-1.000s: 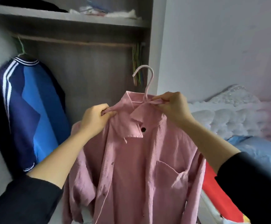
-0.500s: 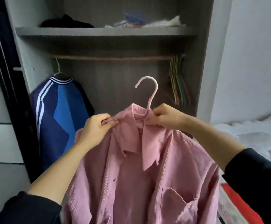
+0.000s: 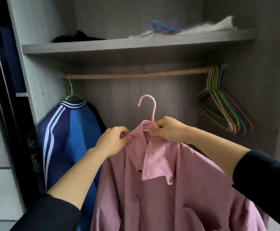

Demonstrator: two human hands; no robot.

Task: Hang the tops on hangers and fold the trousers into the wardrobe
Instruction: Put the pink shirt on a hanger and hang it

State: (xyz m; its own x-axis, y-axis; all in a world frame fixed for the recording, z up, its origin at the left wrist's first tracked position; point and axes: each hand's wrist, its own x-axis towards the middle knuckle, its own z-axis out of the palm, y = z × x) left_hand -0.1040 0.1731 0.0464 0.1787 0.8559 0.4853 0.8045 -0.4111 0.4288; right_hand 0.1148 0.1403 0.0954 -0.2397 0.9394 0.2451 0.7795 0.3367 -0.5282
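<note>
1 blue jacket (image 3: 72,130) hangs on the rail (image 3: 136,75); the pink shirt (image 3: 169,189) is not up yet. The left hand (image 3: 112,140) pinches its collar (image 3: 152,160) and the right hand (image 3: 171,130) grips its hanger (image 3: 154,110).

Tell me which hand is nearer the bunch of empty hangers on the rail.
Right. The right hand, gripping the pink hanger, is below and left of the empty hangers; the left hand, pinching the shirt, is farther left.

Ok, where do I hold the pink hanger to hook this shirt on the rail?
Pinch the pink hanger by its straight neck under the hook, from the right, where the right hand is. The hook stands upright, opening left, clear above the collar of the pink shirt, free for the rail.
</note>
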